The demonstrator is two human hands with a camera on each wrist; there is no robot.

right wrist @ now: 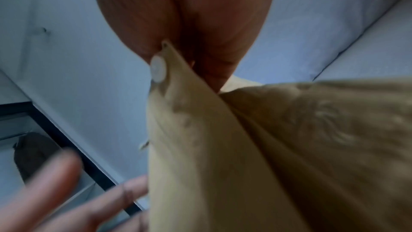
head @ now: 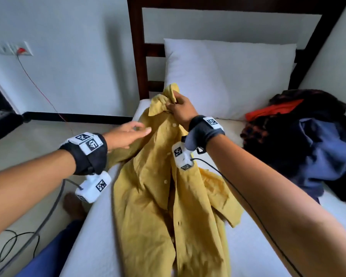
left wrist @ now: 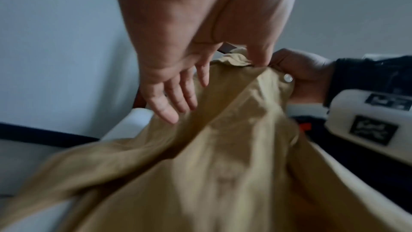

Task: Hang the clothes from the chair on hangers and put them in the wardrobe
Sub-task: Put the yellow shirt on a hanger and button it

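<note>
A mustard-yellow button shirt (head: 164,188) hangs down over the white bed (head: 258,252), lifted by its collar end. My right hand (head: 180,110) grips the bunched collar above the mattress; the right wrist view shows the shirt (right wrist: 267,147) pinched just above a white button (right wrist: 158,69). My left hand (head: 128,134) hovers open at the shirt's left shoulder, fingers straight. In the left wrist view its fingers (left wrist: 176,98) spread over the shirt (left wrist: 211,156), beside my right hand (left wrist: 303,75). No hanger is in view.
A pile of dark, blue and orange clothes (head: 308,140) lies on the bed at the right. A white pillow (head: 228,76) leans on the dark wooden headboard (head: 138,47). Cables (head: 18,244) trail over the floor at the left.
</note>
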